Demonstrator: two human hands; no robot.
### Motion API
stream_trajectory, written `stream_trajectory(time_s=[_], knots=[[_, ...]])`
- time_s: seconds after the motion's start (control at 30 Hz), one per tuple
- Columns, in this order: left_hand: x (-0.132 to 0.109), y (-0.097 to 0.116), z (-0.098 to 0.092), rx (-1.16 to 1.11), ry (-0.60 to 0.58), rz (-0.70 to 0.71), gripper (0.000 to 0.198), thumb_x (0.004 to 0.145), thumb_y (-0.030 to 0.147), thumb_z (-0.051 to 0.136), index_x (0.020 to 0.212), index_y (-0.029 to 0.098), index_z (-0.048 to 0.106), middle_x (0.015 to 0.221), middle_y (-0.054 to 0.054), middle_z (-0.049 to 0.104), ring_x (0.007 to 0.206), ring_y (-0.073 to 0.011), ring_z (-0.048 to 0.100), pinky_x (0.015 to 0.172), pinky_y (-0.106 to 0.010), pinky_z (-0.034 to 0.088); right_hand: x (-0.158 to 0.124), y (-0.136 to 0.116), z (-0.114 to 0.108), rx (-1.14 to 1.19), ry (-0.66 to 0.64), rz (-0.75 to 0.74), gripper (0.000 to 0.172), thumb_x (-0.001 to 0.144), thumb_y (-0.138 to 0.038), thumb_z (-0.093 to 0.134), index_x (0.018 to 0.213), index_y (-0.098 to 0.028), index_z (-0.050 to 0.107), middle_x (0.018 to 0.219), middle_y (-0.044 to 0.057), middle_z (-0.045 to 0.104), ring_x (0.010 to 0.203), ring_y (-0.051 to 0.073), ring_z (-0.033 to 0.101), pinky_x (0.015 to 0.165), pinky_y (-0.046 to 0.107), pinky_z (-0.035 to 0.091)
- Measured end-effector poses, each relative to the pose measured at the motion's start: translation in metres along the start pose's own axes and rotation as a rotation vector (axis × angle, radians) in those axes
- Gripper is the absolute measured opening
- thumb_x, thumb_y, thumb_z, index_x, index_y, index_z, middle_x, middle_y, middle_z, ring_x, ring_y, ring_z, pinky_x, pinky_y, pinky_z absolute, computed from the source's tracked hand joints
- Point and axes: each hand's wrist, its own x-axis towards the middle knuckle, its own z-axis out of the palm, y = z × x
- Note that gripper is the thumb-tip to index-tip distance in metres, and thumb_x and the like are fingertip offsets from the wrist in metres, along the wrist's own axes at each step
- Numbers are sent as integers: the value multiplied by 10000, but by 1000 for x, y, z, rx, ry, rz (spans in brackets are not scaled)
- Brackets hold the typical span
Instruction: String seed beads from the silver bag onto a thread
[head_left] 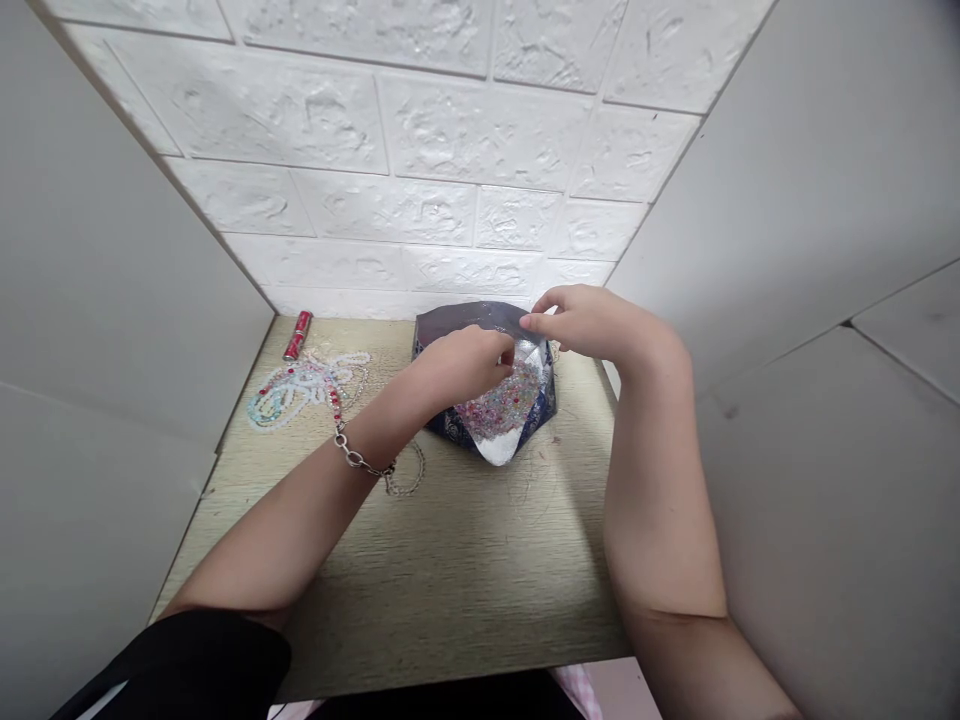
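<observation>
At frame centre, the bag (450,322) of beads (495,410) is gripped at its upper-right rim by the right hand's (583,318) fingers; whether the left hand's (463,368) curled fingers are closed cannot be told.

A black sleeve (210,660) and silver bracelet (352,456) show

White brick-patterned wall (322,130), grey side panels (810,180)

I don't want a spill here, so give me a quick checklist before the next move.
1. Pouch open: ok, beads show inside.
2. Right hand at the pouch's rim: ok.
3. Left hand over the beads: ok.
4. Anything pinched in the left hand: cannot tell.
5. Bead strands apart from the pouch: ok.
6. Bead strands laid out separately: not ok, loops overlap.
</observation>
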Motion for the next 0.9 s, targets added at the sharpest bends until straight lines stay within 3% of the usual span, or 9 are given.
stream_trajectory(time_s=[0.2,0.33,0.5,0.73,0.9], knots=[[-6,4,-13,-129,116,-36,254,787,325,389,850,200,600,713,-19,650,614,-128,553,555,-249,364,2,2,0,-40,-18,-5,301,709,-335,528,958,-193,621,927,64,626,759,166,557,615,263,401],[-11,10,-23,-306,272,-77,214,794,300,407,861,175,567,709,-6,649,584,-101,560,556,-229,394,1,1,1,-88,-141,-85,306,636,-219,585,936,-229,647,887,26,644,779,175,567,613,259,406],[-15,11,-35,-481,434,-75,170,794,261,410,846,169,544,762,-6,641,630,-90,580,587,-218,435,0,-8,5,-4,-187,-251,410,638,-323,625,1036,-226,621,1006,33,633,868,186,567,706,268,426],[-32,23,-52,-545,600,56,156,777,266,445,807,181,571,882,-7,635,866,-130,581,707,-232,465,1,-21,17,210,-60,-374,277,775,-391,479,942,-226,626,894,17,641,753,133,552,637,234,411],[-51,38,-64,-589,593,81,149,751,326,495,810,217,576,1029,37,612,1019,-165,547,767,-253,475,0,-27,18,196,115,-365,266,824,-303,370,768,-162,590,827,46,616,725,132,518,580,225,372]])
